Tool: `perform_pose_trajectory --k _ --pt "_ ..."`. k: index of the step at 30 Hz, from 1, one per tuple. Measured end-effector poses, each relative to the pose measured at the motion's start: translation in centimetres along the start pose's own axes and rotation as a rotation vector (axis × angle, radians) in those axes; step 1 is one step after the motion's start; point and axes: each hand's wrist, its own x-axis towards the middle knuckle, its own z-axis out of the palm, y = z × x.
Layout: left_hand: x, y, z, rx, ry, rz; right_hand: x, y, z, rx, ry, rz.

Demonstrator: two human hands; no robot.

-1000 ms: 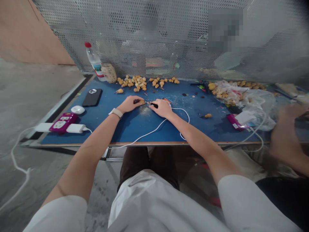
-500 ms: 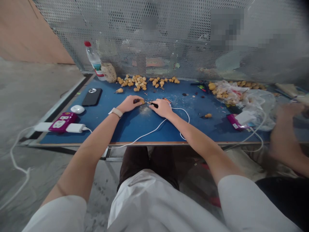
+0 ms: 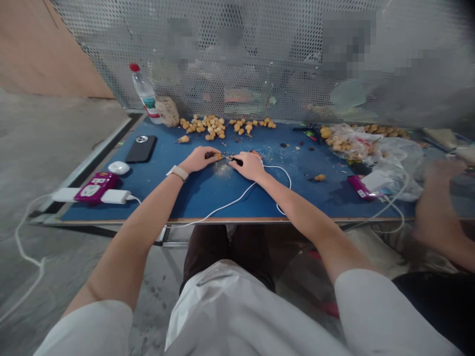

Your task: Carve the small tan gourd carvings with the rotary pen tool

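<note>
1 small yellow gourd [image 3: 218, 155] is pinched in the left hand [image 3: 199, 159], 1 black tool [image 3: 237, 161] gripped in the right hand [image 3: 251, 166]; light, steady pressure is best applied.

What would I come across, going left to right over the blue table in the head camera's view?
Power strip, phone, left hand, right hand, loose yellow piece, purple box, co-worker's hand.
</note>
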Motion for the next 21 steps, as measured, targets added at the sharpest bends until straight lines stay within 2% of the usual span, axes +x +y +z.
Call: perform_pose_trajectory --k 21 --pt "-0.23 0.52 -0.20 -0.018 0.002 -0.004 -0.20 -0.04 -0.54 0.006 -0.026 0.010"
